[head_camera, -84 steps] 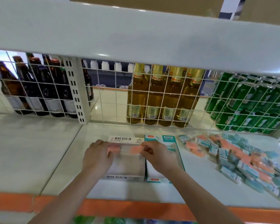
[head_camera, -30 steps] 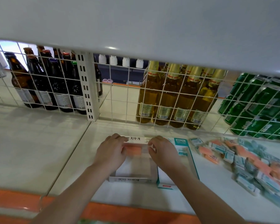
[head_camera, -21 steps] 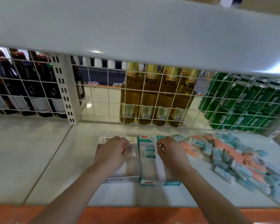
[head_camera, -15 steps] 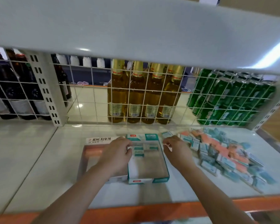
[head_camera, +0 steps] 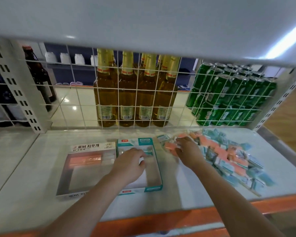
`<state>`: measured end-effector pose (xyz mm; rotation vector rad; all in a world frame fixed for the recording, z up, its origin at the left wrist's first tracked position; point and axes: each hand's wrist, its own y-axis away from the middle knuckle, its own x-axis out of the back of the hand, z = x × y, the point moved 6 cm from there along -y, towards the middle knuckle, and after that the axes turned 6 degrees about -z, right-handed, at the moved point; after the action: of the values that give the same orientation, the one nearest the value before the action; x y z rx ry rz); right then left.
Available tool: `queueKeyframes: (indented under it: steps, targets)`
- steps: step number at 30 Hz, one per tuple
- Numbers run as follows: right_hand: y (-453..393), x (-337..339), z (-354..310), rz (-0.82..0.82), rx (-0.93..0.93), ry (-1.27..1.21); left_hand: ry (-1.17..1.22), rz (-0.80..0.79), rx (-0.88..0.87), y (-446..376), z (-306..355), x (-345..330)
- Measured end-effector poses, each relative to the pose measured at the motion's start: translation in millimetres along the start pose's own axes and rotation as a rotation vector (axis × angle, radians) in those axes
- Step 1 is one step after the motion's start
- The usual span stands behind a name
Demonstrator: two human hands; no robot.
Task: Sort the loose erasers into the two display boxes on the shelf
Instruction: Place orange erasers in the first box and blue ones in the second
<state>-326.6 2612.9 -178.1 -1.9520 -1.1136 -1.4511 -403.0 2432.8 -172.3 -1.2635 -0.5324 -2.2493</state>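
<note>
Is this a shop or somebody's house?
Most likely a shop. A metal shelf holds two display boxes, a white one and a teal one, with a pile of packaged erasers. Behind the wire grid stand rows of bottles and green cans.

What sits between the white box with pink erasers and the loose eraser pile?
In the head view, the teal-edged display box, with the left hand over it.
</note>
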Motion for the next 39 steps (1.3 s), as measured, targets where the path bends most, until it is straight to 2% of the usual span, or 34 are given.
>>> queueKeyframes:
  steps: [10, 18, 30, 39]
  targets:
    - [-15, -9, 1, -0.074, -0.017, 0.012, 0.038, -0.015, 0.03, -3, 3, -5]
    - [-2, -1, -3, 0.018, 0.034, -0.097, 0.096, 0.002, 0.043, -7, 1, -7]
    - [36, 17, -32, 0.128, 0.269, -0.279, 0.468, 0.154, 0.074, -6, 1, 3]
    - [47, 9, -43, 0.149, 0.324, -0.339, 0.627, 0.198, 0.076, 1, 3, 6]
